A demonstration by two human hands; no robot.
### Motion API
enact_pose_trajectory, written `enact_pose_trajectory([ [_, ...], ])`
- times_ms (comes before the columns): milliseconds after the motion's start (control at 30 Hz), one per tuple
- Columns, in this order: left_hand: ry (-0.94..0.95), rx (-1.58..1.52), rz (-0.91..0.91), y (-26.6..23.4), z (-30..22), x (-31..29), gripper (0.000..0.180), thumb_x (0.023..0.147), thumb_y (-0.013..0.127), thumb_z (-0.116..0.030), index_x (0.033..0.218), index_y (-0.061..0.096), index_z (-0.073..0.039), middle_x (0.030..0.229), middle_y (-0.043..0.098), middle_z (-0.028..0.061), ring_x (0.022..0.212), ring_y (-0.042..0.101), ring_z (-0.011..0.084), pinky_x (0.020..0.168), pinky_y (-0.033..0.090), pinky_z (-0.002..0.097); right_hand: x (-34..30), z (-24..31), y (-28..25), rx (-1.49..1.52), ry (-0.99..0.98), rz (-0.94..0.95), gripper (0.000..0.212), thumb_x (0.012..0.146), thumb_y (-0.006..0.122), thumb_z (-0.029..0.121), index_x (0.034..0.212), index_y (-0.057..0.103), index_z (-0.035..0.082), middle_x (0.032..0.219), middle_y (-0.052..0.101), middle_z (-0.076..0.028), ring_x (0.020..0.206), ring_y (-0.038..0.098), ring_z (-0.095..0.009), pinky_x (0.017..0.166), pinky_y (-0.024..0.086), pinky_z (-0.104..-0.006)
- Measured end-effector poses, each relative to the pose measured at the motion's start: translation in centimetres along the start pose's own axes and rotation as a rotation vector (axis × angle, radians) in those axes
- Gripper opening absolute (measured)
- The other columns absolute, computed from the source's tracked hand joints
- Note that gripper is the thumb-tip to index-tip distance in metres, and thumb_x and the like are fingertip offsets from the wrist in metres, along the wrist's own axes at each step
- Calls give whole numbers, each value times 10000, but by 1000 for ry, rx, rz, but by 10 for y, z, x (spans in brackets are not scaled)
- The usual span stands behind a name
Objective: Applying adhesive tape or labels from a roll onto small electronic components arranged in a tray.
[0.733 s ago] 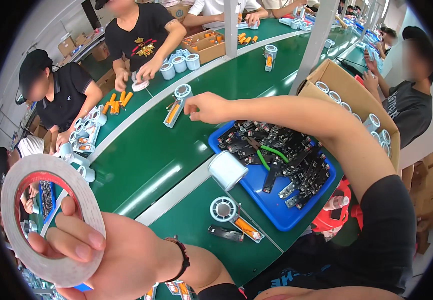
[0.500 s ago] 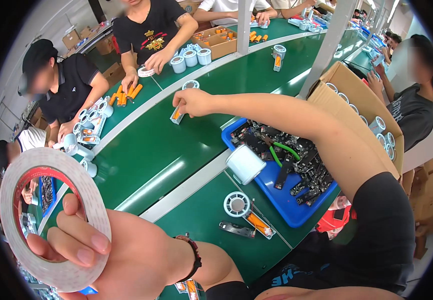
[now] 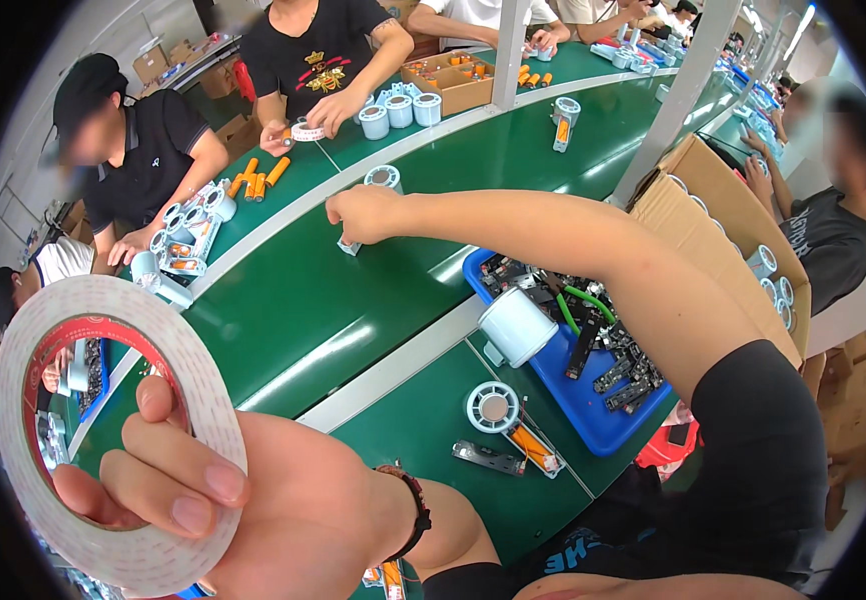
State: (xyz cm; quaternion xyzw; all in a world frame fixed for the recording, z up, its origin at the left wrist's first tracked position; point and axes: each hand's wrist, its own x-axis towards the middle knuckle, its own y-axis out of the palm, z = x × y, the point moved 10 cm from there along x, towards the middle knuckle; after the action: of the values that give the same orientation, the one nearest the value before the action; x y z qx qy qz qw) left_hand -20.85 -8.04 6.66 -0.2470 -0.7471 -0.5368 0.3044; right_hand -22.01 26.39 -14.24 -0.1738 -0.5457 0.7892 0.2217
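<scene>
My left hand (image 3: 288, 495) is closed around a large roll of white double-sided tape (image 3: 15, 430), its fingers hooked through the red-lined core. My right hand (image 3: 368, 214) reaches across to the green conveyor belt, closed on a light-blue handheld fan housing (image 3: 383, 177). That housing's round head shows beyond the knuckles; most of its handle is hidden. Nearer on the green table lies another open fan housing (image 3: 493, 408), an orange battery (image 3: 531, 445) in its handle. Beside it sits a black plastic handle piece (image 3: 489, 458). A closed light-blue housing (image 3: 518, 327) rests against the blue tray.
The blue tray (image 3: 608, 435) holds many black parts and green-handled pliers (image 3: 588, 300). A cardboard box (image 3: 693, 190) of housings stands at right, near a metal post (image 3: 668, 110). Another housing (image 3: 564, 122) lies on the belt (image 3: 293, 310). Co-workers sit along the far side.
The view has shifted slightly, so the table things appear further right. My right hand now covers more of the housing's handle. Across the belt, a co-worker's hand has left the orange batteries.
</scene>
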Motion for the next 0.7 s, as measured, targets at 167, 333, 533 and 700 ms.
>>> enact_pose_trajectory([
  [167, -5, -14, 9, 5, -2, 3, 531, 939, 291, -345, 1166, 518, 78, 699, 444, 44, 615, 435, 182, 997, 423, 460, 9, 29, -9, -306, 2, 127, 441, 790, 783, 305, 1125, 658, 46, 1153, 652, -213, 1090, 643, -344, 921, 515, -427],
  [333, -110, -133, 10, 16, 16, -5, 561, 965, 312, -378, 1199, 548, 74, 652, 450, 21, 571, 419, 135, 934, 447, 419, 14, 7, -18, -283, 58, 30, 354, 813, 728, 244, 1098, 669, 42, 1196, 610, -232, 1087, 633, -374, 928, 516, -441],
  [533, -281, 71, -147, 15, 68, -21, 584, 1012, 328, -424, 1161, 586, 79, 577, 416, 0, 513, 369, 97, 688, 426, 301, -72, 25, -47, -50, -480, -336, 146, 866, 602, 105, 999, 637, 56, 1035, 603, -164, 903, 641, -375, 780, 538, -459],
  [700, -521, 485, 127, 16, 134, -43, 356, 999, 539, -309, 994, 666, 24, 636, 520, 3, 574, 433, 69, 553, 372, 250, -172, 29, -95, -87, -590, -230, 105, 870, 612, 90, 972, 626, 72, 949, 609, -86, 832, 647, -317, 679, 547, -422],
])
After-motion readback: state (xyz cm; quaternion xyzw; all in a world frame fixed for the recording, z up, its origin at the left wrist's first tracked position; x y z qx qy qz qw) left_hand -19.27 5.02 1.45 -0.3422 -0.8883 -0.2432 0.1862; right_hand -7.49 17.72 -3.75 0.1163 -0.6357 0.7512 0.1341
